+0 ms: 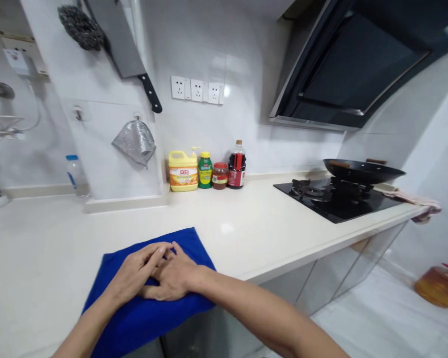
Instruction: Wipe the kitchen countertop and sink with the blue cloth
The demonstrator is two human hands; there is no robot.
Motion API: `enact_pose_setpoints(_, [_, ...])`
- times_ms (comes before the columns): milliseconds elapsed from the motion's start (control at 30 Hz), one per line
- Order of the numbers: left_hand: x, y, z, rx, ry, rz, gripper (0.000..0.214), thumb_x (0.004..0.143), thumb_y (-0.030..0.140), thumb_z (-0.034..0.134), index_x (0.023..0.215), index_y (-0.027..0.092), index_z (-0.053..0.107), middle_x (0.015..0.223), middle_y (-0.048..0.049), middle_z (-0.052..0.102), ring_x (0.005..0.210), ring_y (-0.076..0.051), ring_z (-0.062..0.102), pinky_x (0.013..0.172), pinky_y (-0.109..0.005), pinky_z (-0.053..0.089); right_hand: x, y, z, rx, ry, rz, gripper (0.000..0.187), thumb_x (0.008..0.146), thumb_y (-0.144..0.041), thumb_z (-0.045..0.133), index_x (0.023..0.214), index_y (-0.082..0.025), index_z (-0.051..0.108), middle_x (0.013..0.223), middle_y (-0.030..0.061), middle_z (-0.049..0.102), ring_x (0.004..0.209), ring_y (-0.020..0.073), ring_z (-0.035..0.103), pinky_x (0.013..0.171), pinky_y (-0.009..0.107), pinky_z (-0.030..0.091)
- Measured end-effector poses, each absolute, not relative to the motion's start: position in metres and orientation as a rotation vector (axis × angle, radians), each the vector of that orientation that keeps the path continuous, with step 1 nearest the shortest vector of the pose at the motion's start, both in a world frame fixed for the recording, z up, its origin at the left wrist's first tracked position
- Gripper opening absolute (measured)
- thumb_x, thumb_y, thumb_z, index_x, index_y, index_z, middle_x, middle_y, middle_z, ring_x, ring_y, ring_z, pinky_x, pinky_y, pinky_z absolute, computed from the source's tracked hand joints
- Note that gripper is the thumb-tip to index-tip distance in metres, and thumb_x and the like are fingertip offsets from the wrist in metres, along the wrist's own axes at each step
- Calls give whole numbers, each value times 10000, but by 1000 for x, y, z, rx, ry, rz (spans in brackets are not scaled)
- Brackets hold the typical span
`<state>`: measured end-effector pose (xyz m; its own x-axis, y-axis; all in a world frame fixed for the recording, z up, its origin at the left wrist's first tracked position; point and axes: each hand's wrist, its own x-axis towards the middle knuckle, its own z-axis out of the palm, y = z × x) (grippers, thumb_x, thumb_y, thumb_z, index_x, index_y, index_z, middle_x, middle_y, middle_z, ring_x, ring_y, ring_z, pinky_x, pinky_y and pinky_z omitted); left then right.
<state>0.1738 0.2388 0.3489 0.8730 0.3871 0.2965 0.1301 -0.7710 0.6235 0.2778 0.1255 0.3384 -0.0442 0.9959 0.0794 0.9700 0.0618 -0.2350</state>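
A blue cloth (134,318) lies spread on the white countertop (269,228) at its front edge, partly hanging over. Both hands rest flat on the cloth's middle. My left hand (136,271) lies with fingers stretched out, overlapping my right hand (173,278), whose fingers also lie flat beneath and beside it. Neither hand holds anything.
Against the back wall stand a yellow detergent jug (182,171), a green bottle (205,170), a red jar (220,176) and a dark sauce bottle (237,165). A black wok (362,170) sits on the hob (336,199) at right. A cleaver (125,49) and a grey cloth (135,141) hang on the wall.
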Motion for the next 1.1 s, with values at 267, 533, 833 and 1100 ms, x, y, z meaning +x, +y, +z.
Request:
enact_pose_setpoints(267, [255,202,360,2400,272,449,580,906,642,362,1068,230,737,1172,-56,745,1112,-265,671,983,-345,513,392,-8,345,-2319,-1746,205,682,981,-669,261,1567,-323,252,1669,48,163,1537,322,49,1213,625,36])
enact_pose_setpoints(533, [304,200,355,2565,346,292,562,922,583,323,1032,247,760,1083,-61,766,1080,-305,671,947,-394,488,492,-137,330,-2706,-1246,140,674,979,-671,208,1574,-354,217,1675,5,132,1541,297,51,1227,554,52])
enact_pose_setpoints(833, [309,229,325,2552,338,283,563,897,657,341,933,315,787,1014,11,776,1093,-280,666,905,-315,504,582,-243,314,-3010,-611,57,630,996,-595,202,1577,-352,210,1672,-8,158,1538,286,100,1224,535,117])
enact_pose_setpoints(1100, [321,230,318,2631,351,293,490,885,622,370,975,335,758,1157,14,753,1137,-316,649,934,-361,481,586,-231,305,-3087,-380,3,673,994,-585,187,1589,-271,198,1669,67,168,1530,321,120,1213,535,137])
